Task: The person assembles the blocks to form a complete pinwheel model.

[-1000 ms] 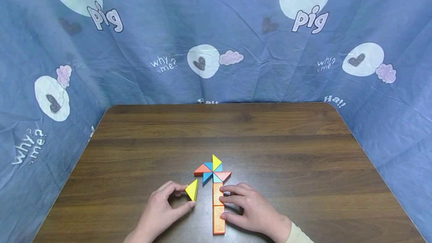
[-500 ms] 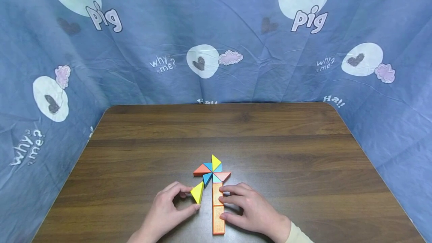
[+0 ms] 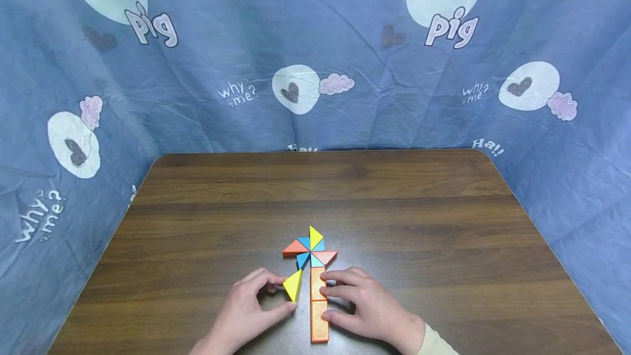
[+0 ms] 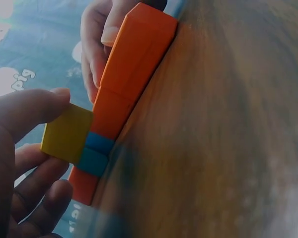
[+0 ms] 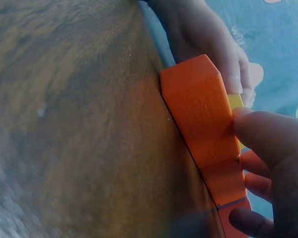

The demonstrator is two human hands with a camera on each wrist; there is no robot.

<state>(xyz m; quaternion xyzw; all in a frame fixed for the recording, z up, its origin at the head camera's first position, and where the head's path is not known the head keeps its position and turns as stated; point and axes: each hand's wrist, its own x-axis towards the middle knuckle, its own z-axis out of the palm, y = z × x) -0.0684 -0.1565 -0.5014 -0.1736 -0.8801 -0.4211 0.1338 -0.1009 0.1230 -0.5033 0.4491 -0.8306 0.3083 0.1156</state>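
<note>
In the head view my left hand [image 3: 248, 304] pinches a yellow triangular block [image 3: 292, 285] between thumb and fingertips. That block's far tip is right by the blue triangular block [image 3: 302, 259] at the lower left of a pinwheel of coloured triangles; I cannot tell whether they touch. Two orange rectangular blocks, the farther [image 3: 316, 282] and the nearer [image 3: 319, 332], run end to end from the pinwheel towards me. My right hand [image 3: 365, 303] rests its fingertips along their right side. The left wrist view shows the yellow block [image 4: 67, 133] held upright beside the row.
The pinwheel also has a yellow triangle [image 3: 315, 238] at the top, a red one [image 3: 295, 247] at left and a pink one [image 3: 325, 257] at right. All lie on a brown wooden table [image 3: 424, 223]. A blue printed cloth [image 3: 315, 26] hangs around it.
My left hand has carried the yellow block rightwards and slightly towards me, nearer the orange row. The lower-left blue triangle seems turned a little. My right hand has stayed put.
</note>
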